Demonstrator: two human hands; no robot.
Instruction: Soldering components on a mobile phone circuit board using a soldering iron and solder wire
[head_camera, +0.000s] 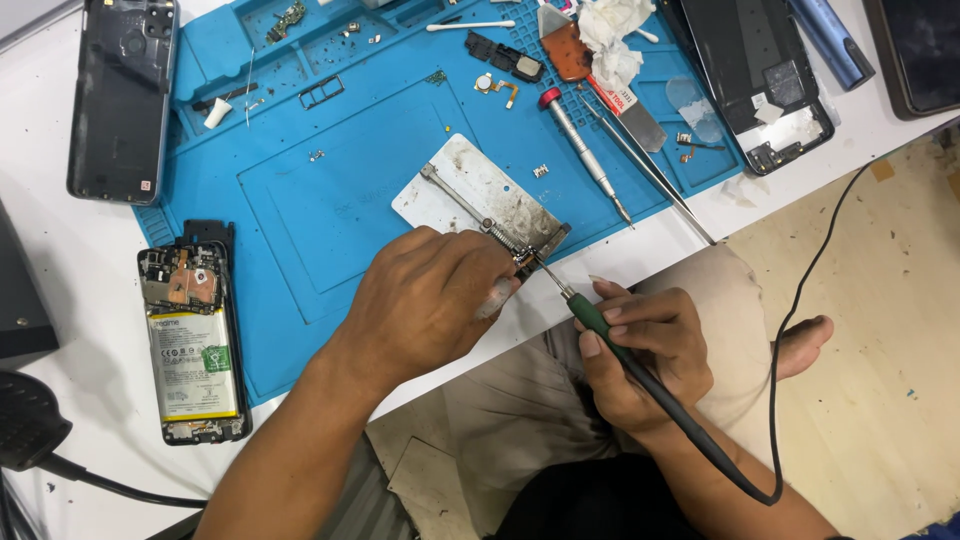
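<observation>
The left hand (425, 300) pinches a tiny part (527, 262), fingers narrow, on the metal holder (480, 195) at the near edge of the blue mat (300, 200). The right hand (640, 350) grips 1 soldering iron (600, 322) like a pen. The part seems light and fragile; hold its edges. 1 opened phone (192, 340) lies left, 1 screwdriver (585, 150) far.

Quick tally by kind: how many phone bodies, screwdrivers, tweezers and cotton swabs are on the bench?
Phone bodies: 3, an opened phone, a back cover, a frame
Screwdrivers: 1
Tweezers: 1
Cotton swabs: 1
Total: 6
</observation>
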